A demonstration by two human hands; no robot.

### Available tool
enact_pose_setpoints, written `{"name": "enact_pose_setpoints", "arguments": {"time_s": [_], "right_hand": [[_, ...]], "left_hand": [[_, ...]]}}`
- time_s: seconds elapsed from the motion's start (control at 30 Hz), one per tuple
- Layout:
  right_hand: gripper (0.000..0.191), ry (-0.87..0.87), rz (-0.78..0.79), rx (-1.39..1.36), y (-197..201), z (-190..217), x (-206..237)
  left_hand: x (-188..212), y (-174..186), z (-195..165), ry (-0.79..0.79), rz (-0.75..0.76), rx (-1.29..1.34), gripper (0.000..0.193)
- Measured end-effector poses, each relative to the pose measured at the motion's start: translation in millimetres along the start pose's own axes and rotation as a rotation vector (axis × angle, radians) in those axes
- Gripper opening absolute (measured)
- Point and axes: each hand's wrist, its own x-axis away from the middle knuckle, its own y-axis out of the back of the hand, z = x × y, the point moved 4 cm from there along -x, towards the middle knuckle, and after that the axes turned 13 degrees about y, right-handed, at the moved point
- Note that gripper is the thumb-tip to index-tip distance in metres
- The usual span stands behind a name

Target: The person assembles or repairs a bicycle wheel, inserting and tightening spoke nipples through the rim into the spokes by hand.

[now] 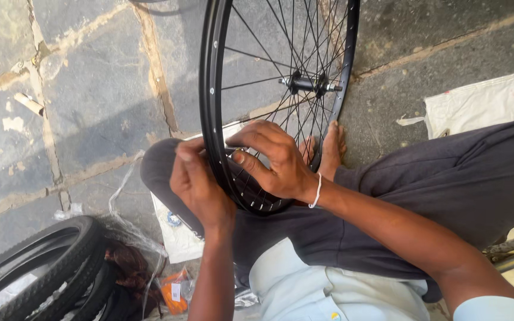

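- Tyres (43, 270): black, stacked at lower left on the stone floor (90, 89); orange packet (174, 294) and clear plastic just beside them.
- Left hand (200, 181): fingers curled over the outer edge of the rim (212, 89), clenched on it near the knee.
- Rim: black, bare of tyre, standing upright, its lower arc resting on the person's lap; spokes run to the hub (307, 83).
- Right hand (272, 157): inside the wheel, fingertips pinching the rim's inner face next to the left thumb; white band on wrist.
- Foot (331, 145): bare, behind the spokes.
- Cloth (483, 104): white, on floor, far right.
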Motion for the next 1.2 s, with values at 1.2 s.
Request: {"name": "enact_pose_setpoints", "arguments": {"time_s": [1.2], "right_hand": [[0.037, 0.052, -0.043, 0.215, -7, 36, 2]], "left_hand": [[17, 15, 18, 0.027, 0.047, -0.071, 0.036]]}}
